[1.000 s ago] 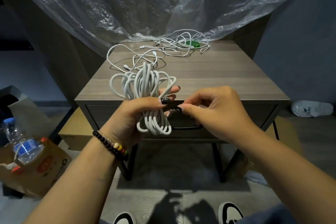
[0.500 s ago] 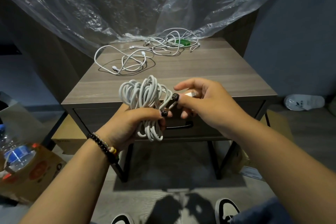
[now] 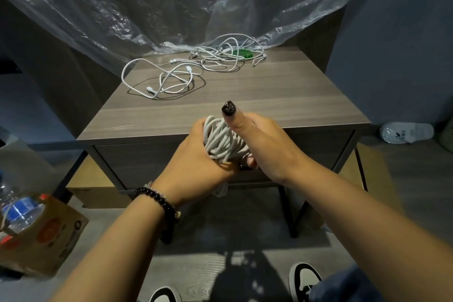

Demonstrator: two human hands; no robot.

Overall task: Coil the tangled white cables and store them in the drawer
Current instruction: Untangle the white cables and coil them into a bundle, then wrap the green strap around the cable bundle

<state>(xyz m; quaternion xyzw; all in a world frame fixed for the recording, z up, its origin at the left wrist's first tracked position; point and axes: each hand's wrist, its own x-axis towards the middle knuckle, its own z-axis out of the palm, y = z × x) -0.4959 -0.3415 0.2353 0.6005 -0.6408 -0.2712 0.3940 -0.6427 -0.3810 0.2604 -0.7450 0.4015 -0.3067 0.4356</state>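
Note:
A thick bundle of coiled white cable [image 3: 221, 141] sits between both hands, in front of the nightstand's shut drawer [image 3: 147, 162]. My left hand [image 3: 198, 157] grips the bundle from the left and below. My right hand [image 3: 264, 147] wraps it from the right, thumb raised over the top. A loop of the coil hangs out below the hands. On the wooden nightstand top [image 3: 269, 96] lie a loose white cable [image 3: 166, 78] at the back left and a tangled pile of white cables [image 3: 225, 55] at the back centre.
A green object [image 3: 242, 53] lies under the rear tangle. Clear plastic sheeting [image 3: 171, 0] hangs behind the nightstand. A cardboard box [image 3: 49, 235] with a water bottle [image 3: 17, 208] stands at the lower left. A white slipper [image 3: 407, 131] lies on the floor at right.
My right hand has moved from pinching the cable end beside the coil to wrapping around the bundle. The bundle has dropped lower, against the drawer front.

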